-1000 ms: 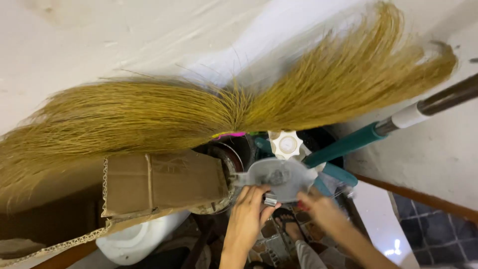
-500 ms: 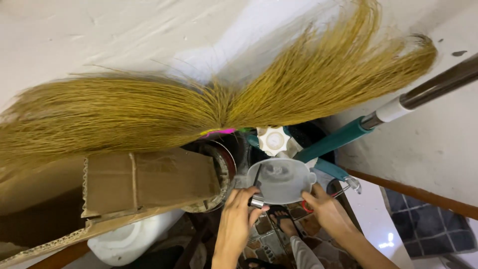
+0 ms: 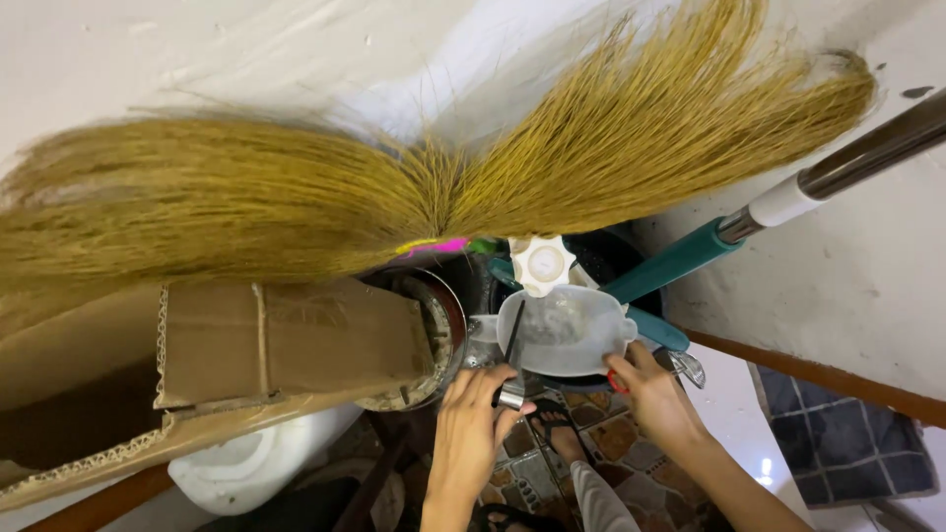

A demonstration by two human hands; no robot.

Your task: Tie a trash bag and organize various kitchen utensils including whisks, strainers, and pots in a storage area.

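Now, going from the left, the flattened brown cardboard box (image 3: 286, 340) lies over a white plastic jug (image 3: 236, 463), its right end against a round rusty metal pot (image 3: 439, 340). Above them two fans of yellow straw broom bristles (image 3: 296, 207) spread against the white wall (image 3: 197, 49), bound by a pink band (image 3: 443, 244).

The left hand (image 3: 473, 419) has shifted: its fingers are curled shut around a dark thin-bladed tool with a metal collar (image 3: 510, 366), whose blade now points up into the translucent grey plastic scoop-like container (image 3: 562, 330). Half a second ago that container showed its closed outer side; now it is turned so its open hollow faces the camera, which lets the tool reach inside it.

The right hand (image 3: 655, 394) grips the container's lower right rim, fingers closed on it, with a red ring-shaped piece (image 3: 616, 382) at the fingertips. Behind sit a white star-shaped cap (image 3: 542, 264) and a teal mop handle (image 3: 680, 261) with a metal pole (image 3: 877, 148).
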